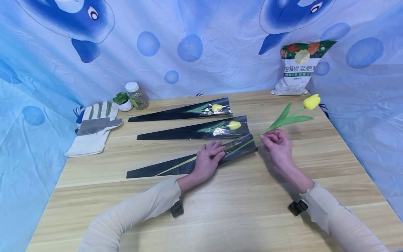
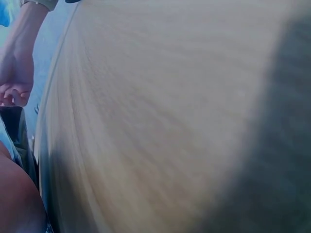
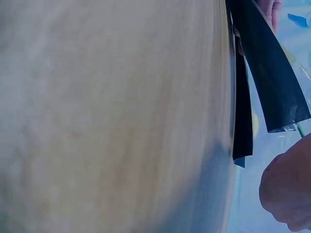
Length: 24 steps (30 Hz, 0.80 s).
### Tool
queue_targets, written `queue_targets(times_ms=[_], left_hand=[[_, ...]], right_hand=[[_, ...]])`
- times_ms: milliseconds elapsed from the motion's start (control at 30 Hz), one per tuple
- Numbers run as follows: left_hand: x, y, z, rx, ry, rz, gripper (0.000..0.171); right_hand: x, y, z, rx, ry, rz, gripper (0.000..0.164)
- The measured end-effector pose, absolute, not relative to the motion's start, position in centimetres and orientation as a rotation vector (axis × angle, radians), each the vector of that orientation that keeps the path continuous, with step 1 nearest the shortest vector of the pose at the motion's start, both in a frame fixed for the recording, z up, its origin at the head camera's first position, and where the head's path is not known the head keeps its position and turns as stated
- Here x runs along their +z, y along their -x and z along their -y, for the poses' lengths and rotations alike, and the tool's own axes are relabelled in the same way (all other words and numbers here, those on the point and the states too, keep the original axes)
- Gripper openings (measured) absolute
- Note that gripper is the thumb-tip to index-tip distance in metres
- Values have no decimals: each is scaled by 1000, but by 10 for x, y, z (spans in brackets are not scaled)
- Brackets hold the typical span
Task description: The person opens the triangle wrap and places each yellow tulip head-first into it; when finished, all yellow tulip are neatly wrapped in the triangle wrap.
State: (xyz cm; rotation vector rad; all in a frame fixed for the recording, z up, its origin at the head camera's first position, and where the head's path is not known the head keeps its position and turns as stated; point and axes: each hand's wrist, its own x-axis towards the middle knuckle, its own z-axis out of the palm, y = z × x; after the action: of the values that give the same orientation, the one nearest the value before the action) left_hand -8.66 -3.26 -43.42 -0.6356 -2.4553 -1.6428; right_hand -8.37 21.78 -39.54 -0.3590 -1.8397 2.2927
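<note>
A yellow tulip [image 1: 311, 102] with green leaves extends to the upper right, its long stem running along a black sleeve with a clear front [image 1: 141, 173]. My right hand [image 1: 278, 145] pinches the stem just below the leaves, beyond the sleeve's wide end. My left hand [image 1: 207, 161] holds the sleeve near its middle, thumb and index finger along its wide half. In the right wrist view the sleeve [image 3: 272, 73] slants down toward my right hand [image 3: 286, 189]. The left wrist view has part of my left hand [image 2: 17, 199] at its edge.
Two black sleeves [image 1: 157, 135] with yellow tulips inside lie farther back. At the back left are a work glove [image 1: 91, 136], a small potted plant [image 1: 122, 101] and a white-capped jar [image 1: 137, 96]. A fertilizer bag [image 1: 294, 70] stands at the back right.
</note>
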Motion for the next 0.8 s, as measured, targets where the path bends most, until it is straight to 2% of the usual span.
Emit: queue_targets(times_ms=[800], left_hand=[[-435, 87, 29, -1631, 622, 2487, 26]], right_hand=[[-405, 84, -214, 2334, 470, 1891, 21]])
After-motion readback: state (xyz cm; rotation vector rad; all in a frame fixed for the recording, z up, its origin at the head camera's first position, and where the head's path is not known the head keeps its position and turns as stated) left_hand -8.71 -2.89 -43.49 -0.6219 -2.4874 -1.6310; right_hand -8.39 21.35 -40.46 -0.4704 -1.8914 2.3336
